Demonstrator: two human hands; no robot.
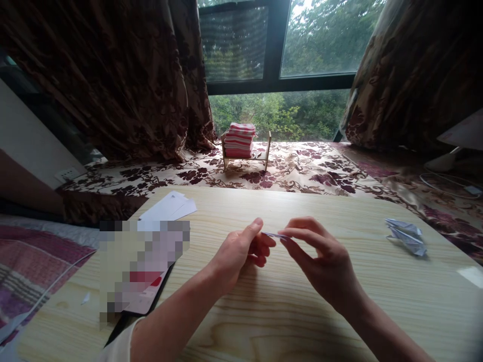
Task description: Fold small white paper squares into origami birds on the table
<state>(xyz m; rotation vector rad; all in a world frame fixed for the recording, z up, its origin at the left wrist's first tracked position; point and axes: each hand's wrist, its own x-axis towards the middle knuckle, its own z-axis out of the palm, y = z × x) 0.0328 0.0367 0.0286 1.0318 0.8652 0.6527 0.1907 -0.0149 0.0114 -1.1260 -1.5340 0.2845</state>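
Between my two hands, just above the wooden table, is a thin folded strip of paper (276, 235), seen nearly edge-on. My left hand (241, 246) pinches its left end, with the thumb on top and the other fingers curled below. At the right end, my right hand (320, 246) grips the paper between thumb and fingertips. Folded paper pieces (406, 236) lie on the table to the right of my right hand. Some flat white paper sheets (168, 206) rest near the table's far left edge.
A partly blurred tablet-like device (147, 296) lies on the table (234, 322) at the left, near a small paper scrap (86, 298). Beyond the table, a small wooden rack (267, 153) holds pink-striped folded cloths (240, 141) on the patterned window seat. A lamp (449, 156) stands far right.
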